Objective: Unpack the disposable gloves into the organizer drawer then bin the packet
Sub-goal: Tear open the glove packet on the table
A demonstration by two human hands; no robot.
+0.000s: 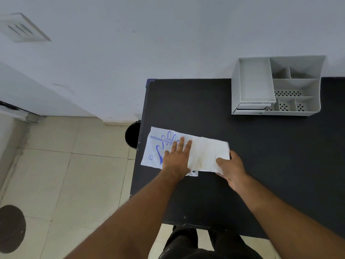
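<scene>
Drawing the glove stack out of its packet on the dark worktop point(261, 165).

On the floor far left of the worktop edge, a black bin point(133, 134), likely parked there for the packet later. Next, the printed packet point(155, 146) lying flat near the left edge, pinned by the left hand point(175, 157): palm down, fingers point(181, 142) spread and laid flat, not gripping, presumably to anchor the packet against the pull. Right of that, the white disposable gloves point(207, 154), partly out of the packet, resting on the worktop. Then the right hand point(231, 165), wrist angled in from the near right, thumb over and fingers under, pinching the stack's right end. Far right, against the wall, the grey organizer point(298, 85), well apart from the gloves; whether its drawer point(252, 106) is pulled out cannot be told.
</scene>
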